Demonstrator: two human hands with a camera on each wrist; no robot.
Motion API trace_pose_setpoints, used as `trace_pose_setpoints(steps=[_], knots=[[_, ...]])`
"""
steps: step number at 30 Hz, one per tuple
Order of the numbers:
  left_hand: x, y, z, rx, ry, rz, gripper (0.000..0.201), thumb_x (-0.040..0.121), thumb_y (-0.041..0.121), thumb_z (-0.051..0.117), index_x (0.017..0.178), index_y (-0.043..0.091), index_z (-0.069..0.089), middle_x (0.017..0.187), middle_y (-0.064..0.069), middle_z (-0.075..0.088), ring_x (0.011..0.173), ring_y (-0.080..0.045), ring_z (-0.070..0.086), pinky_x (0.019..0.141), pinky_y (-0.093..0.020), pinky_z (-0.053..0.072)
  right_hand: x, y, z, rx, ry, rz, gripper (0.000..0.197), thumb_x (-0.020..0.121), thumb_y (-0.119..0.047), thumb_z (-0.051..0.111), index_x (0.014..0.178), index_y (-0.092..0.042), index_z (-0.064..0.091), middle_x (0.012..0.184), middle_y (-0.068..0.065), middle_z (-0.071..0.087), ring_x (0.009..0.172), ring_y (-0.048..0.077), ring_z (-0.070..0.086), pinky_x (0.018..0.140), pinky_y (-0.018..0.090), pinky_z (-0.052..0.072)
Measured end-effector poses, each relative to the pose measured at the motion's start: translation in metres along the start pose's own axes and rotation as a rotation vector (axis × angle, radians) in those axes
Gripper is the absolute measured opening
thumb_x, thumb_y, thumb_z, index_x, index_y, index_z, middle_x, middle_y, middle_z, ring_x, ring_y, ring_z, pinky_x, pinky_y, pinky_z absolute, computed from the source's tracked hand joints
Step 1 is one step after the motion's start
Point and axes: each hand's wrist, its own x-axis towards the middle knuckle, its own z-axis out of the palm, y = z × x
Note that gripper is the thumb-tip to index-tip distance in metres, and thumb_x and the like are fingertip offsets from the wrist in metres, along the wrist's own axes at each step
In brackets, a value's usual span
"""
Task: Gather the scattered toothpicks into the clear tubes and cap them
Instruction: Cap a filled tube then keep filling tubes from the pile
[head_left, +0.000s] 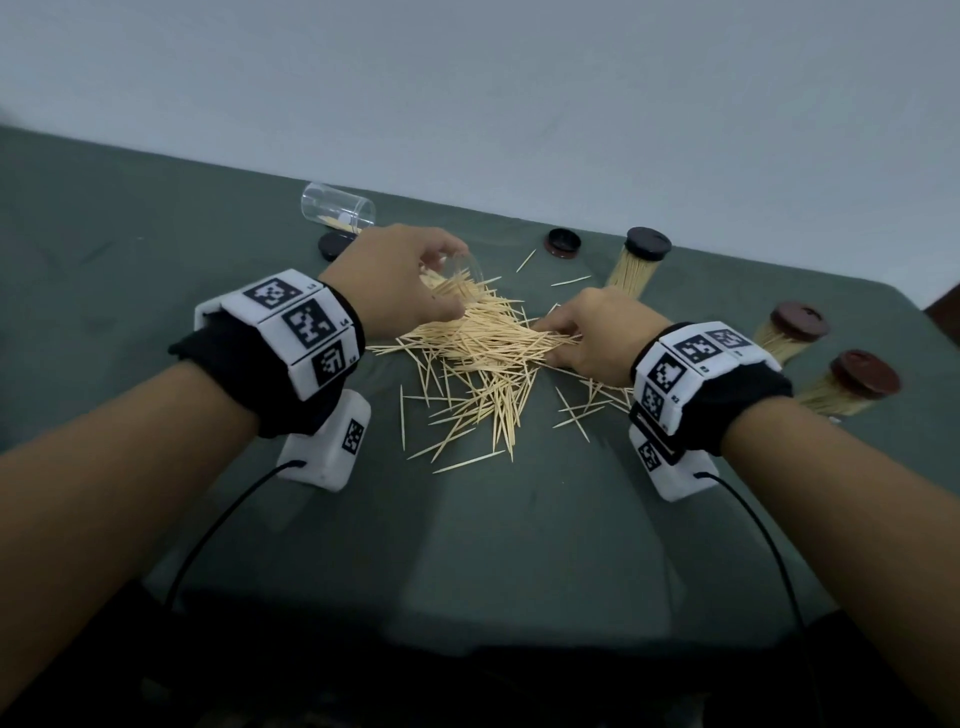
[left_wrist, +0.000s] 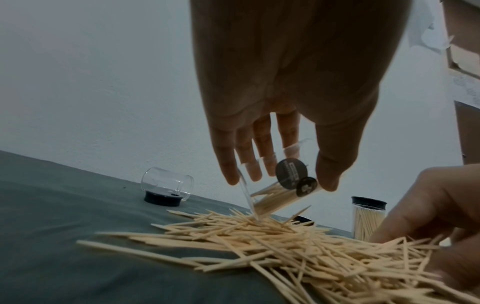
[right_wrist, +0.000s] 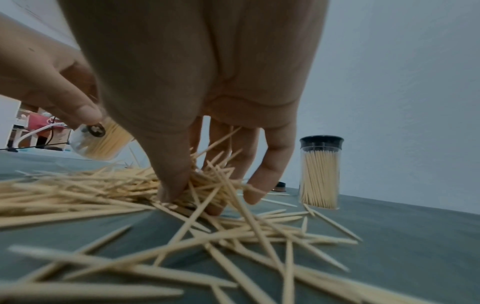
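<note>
A heap of pale toothpicks (head_left: 483, 358) (left_wrist: 298, 246) (right_wrist: 109, 197) lies on the green cloth mid-table. My left hand (head_left: 400, 286) (left_wrist: 280, 179) grips a clear tube (left_wrist: 278, 195) (right_wrist: 98, 142), tilted with its mouth down on the heap and partly filled with toothpicks. My right hand (head_left: 571, 332) (right_wrist: 207, 195) pinches a bunch of toothpicks at the heap's right side, thumb and fingers pressed into them. An almost bare clear tube (head_left: 337, 208) (left_wrist: 166, 183) lies on its side at the back left beside a black cap (head_left: 332, 245).
A loose dark cap (head_left: 562, 242) sits at the back centre. Three capped tubes full of toothpicks stand on the right: one (head_left: 636, 260) (right_wrist: 320, 172) behind my right hand, two more (head_left: 787, 332) (head_left: 847, 389) further right. A wall rises behind the table.
</note>
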Motion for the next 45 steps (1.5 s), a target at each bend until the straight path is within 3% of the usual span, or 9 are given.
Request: trace_pose_setpoints(steps=[5, 9, 13, 17, 22, 26, 35, 39, 45], knots=[[0.0, 0.0, 0.0, 0.008, 0.0, 0.004, 0.062, 0.079, 0.039, 0.077, 0.136, 0.03, 0.053, 0.126, 0.003, 0.062, 0.116, -0.012, 0.056, 0.099, -0.027, 0.041, -0.005, 0.004, -0.009, 0.055, 0.051, 0.016, 0.053, 0.086, -0.029, 0.071, 0.136, -0.029, 0.053, 0.101, -0.007, 0.056, 0.106, 0.016, 0.056, 0.087, 0.025, 0.041], [0.0, -0.001, -0.001, 0.018, 0.004, 0.011, 0.062, 0.079, 0.039, 0.076, 0.136, 0.03, 0.053, 0.126, 0.003, 0.062, 0.116, -0.012, 0.056, 0.099, -0.028, 0.042, -0.003, 0.01, -0.012, 0.157, 0.118, 0.066, 0.035, 0.085, -0.027, 0.07, 0.118, -0.031, 0.061, 0.103, -0.008, 0.056, 0.103, 0.014, 0.058, 0.089, 0.028, 0.046], [0.0, -0.001, -0.002, 0.022, 0.008, 0.009, 0.061, 0.08, 0.038, 0.076, 0.136, 0.03, 0.053, 0.126, 0.003, 0.062, 0.116, -0.013, 0.057, 0.098, -0.028, 0.041, -0.004, 0.011, -0.017, 0.232, 0.16, 0.067, 0.018, 0.086, -0.03, 0.073, 0.103, -0.028, 0.071, 0.092, -0.008, 0.066, 0.075, 0.008, 0.062, 0.069, 0.024, 0.049], [0.001, -0.002, -0.002, 0.015, 0.007, 0.004, 0.063, 0.08, 0.038, 0.076, 0.137, 0.029, 0.052, 0.128, 0.003, 0.061, 0.115, -0.012, 0.056, 0.095, -0.024, 0.04, -0.005, 0.011, -0.021, 0.27, 0.215, 0.06, 0.016, 0.086, -0.032, 0.072, 0.102, -0.03, 0.073, 0.089, -0.008, 0.066, 0.075, 0.004, 0.06, 0.065, 0.02, 0.043], [0.001, -0.004, -0.003, 0.021, 0.015, 0.002, 0.062, 0.079, 0.038, 0.077, 0.136, 0.03, 0.053, 0.128, 0.004, 0.061, 0.114, -0.011, 0.057, 0.094, -0.024, 0.041, -0.005, 0.011, -0.025, 0.371, 0.272, 0.024, 0.008, 0.086, -0.03, 0.073, 0.094, -0.031, 0.073, 0.07, -0.018, 0.061, 0.051, -0.008, 0.051, 0.048, 0.005, 0.035], [0.001, -0.005, -0.003, 0.026, 0.018, -0.006, 0.063, 0.079, 0.037, 0.077, 0.136, 0.029, 0.052, 0.128, 0.004, 0.061, 0.115, -0.012, 0.056, 0.099, -0.028, 0.043, -0.004, 0.009, -0.027, 0.482, 0.325, -0.02, 0.01, 0.086, -0.029, 0.073, 0.095, -0.031, 0.074, 0.069, -0.016, 0.064, 0.051, -0.006, 0.051, 0.056, 0.013, 0.039], [0.001, -0.004, -0.003, 0.047, 0.001, -0.018, 0.062, 0.08, 0.036, 0.076, 0.137, 0.031, 0.051, 0.129, 0.004, 0.06, 0.115, -0.012, 0.055, 0.096, -0.026, 0.042, -0.005, -0.008, -0.03, 0.666, 0.435, -0.095, 0.013, 0.086, -0.024, 0.073, 0.098, -0.028, 0.075, 0.069, -0.014, 0.065, 0.052, -0.005, 0.049, 0.054, 0.008, 0.038], [-0.001, 0.002, -0.005, -0.002, -0.004, -0.006, 0.062, 0.08, 0.038, 0.076, 0.137, 0.031, 0.052, 0.128, 0.004, 0.061, 0.116, -0.012, 0.056, 0.098, -0.027, 0.042, -0.005, -0.014, -0.027, 0.684, 0.426, -0.091, 0.015, 0.085, -0.026, 0.074, 0.1, -0.03, 0.074, 0.066, -0.016, 0.065, 0.054, -0.003, 0.053, 0.058, 0.016, 0.044], [-0.004, 0.011, -0.005, -0.032, 0.005, 0.034, 0.06, 0.079, 0.036, 0.077, 0.135, 0.031, 0.054, 0.126, 0.004, 0.063, 0.115, -0.012, 0.058, 0.101, -0.03, 0.044, -0.004, -0.024, -0.018, 0.574, 0.329, -0.09, 0.019, 0.086, -0.034, 0.072, 0.104, -0.033, 0.074, 0.083, -0.013, 0.072, 0.079, 0.006, 0.068, 0.081, 0.034, 0.056]])
